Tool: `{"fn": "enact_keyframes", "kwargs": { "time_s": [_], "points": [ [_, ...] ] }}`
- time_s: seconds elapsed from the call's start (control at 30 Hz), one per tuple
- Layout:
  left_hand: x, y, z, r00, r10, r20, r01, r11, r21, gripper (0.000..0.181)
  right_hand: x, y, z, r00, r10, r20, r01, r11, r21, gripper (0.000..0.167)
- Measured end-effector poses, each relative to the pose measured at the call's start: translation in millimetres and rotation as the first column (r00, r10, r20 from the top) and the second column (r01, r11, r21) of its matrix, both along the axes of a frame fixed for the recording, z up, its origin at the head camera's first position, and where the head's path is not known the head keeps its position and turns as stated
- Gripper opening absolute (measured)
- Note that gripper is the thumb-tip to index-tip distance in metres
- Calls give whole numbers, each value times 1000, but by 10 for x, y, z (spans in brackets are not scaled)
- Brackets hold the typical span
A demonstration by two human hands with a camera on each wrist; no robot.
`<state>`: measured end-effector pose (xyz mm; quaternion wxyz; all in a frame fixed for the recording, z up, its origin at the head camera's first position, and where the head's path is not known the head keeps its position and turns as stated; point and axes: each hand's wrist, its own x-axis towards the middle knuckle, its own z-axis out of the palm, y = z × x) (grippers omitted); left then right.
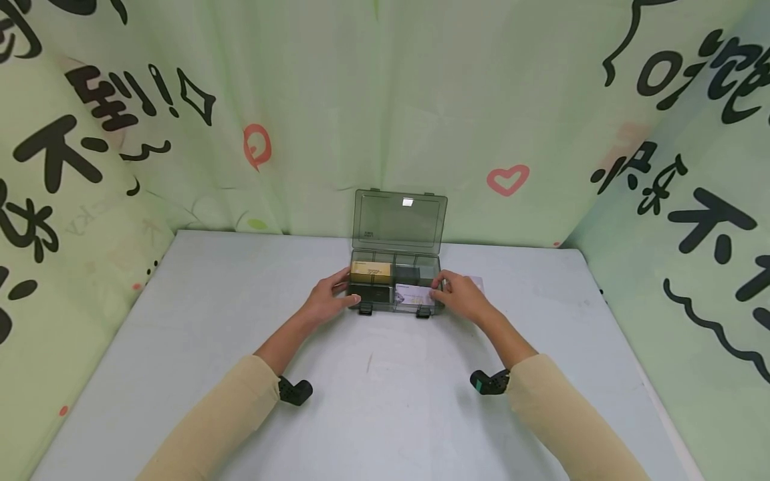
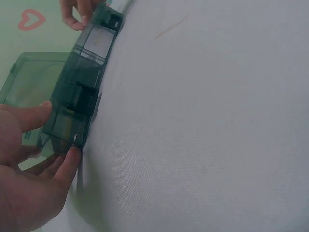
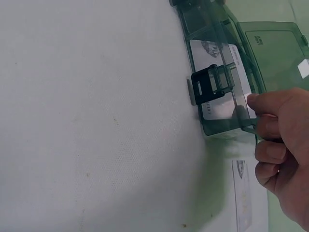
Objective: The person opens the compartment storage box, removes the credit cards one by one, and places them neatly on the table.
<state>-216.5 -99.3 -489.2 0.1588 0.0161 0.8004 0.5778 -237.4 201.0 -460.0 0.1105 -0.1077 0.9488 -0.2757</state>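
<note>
A translucent dark-green plastic compartment box (image 1: 394, 311) stands on the table with its lid (image 1: 400, 220) raised. My left hand (image 1: 327, 297) grips its left end, thumb at the front rim and fingers along the side, as the left wrist view also shows. In the front right compartment lies a white printed card (image 1: 412, 294). My right hand (image 1: 462, 294) pinches that card's right edge between thumb and curled index finger, close to the box wall. The compartments also contain a yellow-brown box (image 1: 371, 271), a black item (image 1: 369, 294) and a dark item (image 1: 407, 274).
Beyond my right hand, another pale printed card or flat pack (image 3: 241, 193) lies on the white table (image 1: 391, 401). Two black latches (image 1: 423, 312) hang at the box's front. A green curtain (image 1: 319, 120) with black lettering surrounds the table's back and sides.
</note>
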Motion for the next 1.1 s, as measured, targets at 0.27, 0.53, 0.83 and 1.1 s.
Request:
{"fn": "enact_keyframes", "kwargs": {
  "time_s": [0.27,0.53,0.83,1.1],
  "points": [
    [12,-2,18,1000,-11,-18,11,1000,6,76,4,21,7,999,35,8,-34,998,-52,15],
    [15,0,23,1000,-13,-13,13,1000,-2,76,6,50,22,994,107,6,-107,993,-54,15],
    [18,0,24,1000,-11,-3,11,1000,-2,76,35,56,13,995,85,-42,-89,990,-112,11],
    [6,-10,14,1000,-17,-3,17,1000,-16,76,79,62,74,994,58,-94,-73,985,-159,11]
  ]
}}
